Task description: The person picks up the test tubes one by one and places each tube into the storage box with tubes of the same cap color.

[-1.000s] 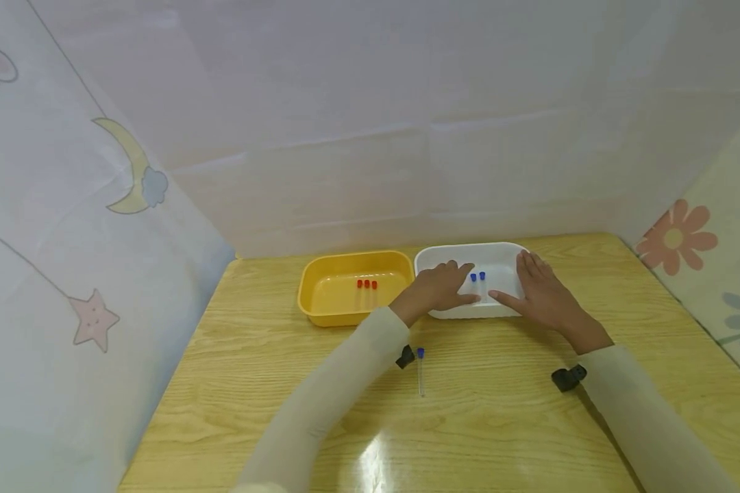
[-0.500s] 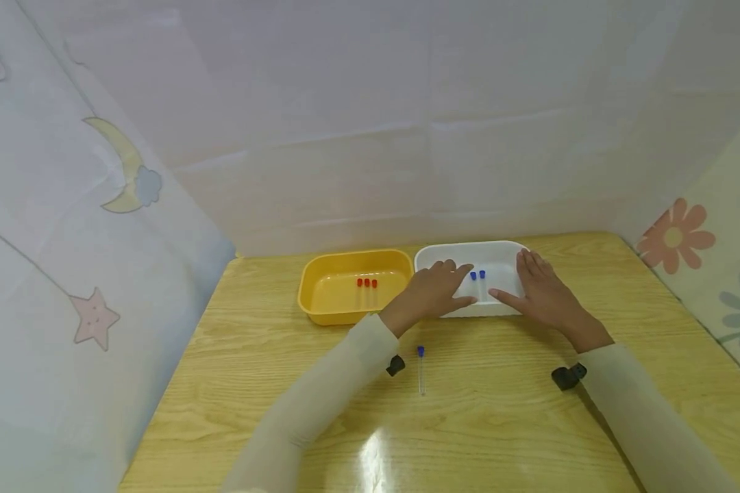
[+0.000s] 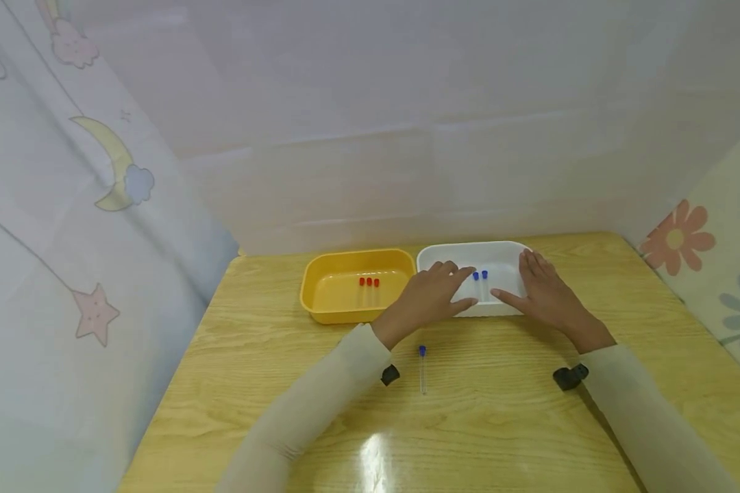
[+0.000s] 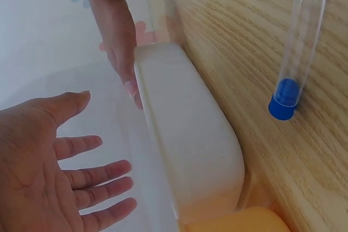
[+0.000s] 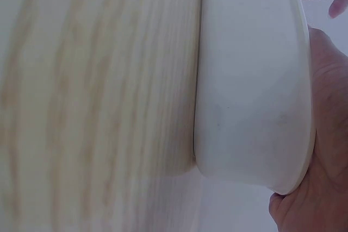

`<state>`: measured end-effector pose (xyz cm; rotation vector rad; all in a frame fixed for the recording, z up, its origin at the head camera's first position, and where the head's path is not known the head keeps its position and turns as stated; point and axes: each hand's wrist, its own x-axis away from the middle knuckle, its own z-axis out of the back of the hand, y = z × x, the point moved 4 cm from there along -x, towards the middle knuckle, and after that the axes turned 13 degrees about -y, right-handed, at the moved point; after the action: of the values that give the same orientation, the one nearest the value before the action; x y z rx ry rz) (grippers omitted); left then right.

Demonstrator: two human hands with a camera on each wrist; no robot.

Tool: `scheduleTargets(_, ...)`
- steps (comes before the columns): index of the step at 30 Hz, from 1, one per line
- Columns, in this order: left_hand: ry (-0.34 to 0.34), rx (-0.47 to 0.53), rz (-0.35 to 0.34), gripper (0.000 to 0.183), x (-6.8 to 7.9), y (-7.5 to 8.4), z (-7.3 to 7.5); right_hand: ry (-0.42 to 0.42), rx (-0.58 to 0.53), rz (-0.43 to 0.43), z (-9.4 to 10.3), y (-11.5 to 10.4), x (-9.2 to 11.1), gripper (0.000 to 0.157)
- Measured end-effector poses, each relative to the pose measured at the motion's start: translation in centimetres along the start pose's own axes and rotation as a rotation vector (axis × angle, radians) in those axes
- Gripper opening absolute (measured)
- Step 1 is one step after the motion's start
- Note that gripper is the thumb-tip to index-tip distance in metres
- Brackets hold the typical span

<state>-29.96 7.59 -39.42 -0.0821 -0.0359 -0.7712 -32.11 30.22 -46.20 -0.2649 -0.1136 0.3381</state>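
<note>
My left hand (image 3: pixel 428 294) hovers over the left part of a white tray (image 3: pixel 469 245), fingers spread and palm bare in the left wrist view. On the tray's right end rests my right hand (image 3: pixel 545 294), its fingers extended along the rim and its thumb reaching over the front edge; the right wrist view shows the palm against the rim. Two blue-capped clear tubes (image 3: pixel 484 275) lie inside the tray between my hands. Another blue-capped test tube (image 3: pixel 423 373) lies on the wooden table in front of the trays, its cap (image 4: pixel 281 107) near in the left wrist view.
Touching or nearly touching the white tray's left side is a yellow tray (image 3: pixel 321 316). It holds three red-capped tubes (image 3: pixel 369 281). A pale sheet (image 3: pixel 370 137) hangs behind the table (image 3: pixel 253 370), with patterned sheets on both sides.
My left forearm and wrist have shifted a little to the left and down, while the hand stays over the white tray. The right hand and the tubes keep their places.
</note>
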Motion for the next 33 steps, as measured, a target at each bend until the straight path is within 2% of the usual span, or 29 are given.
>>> scheduleTargets(8, 0.03, 0.016, -0.009, 0.061, 1.6, 0.1, -0.3, -0.022, -0.014, -0.004, 0.0, -0.1, -0.2, 0.105)
scheduleTargets(14, 0.054, -0.003, -0.008, 0.061, 2.7, 0.3, 0.3, -0.015, -0.014, -0.006, 0.5, -0.4, -0.1, 0.105)
scheduleTargets(23, 0.024, 0.021, -0.019, 0.06, 3.9, 1.1, 0.3, 0.014, -0.007, 0.014, -0.3, 0.2, 0.1, 0.104)
scheduleTargets(33, 0.011, 0.028, 0.008, 0.061, 4.9, 1.2, 0.0, -0.001, -0.02, 0.009, 0.1, -0.1, 0.3, 0.104)
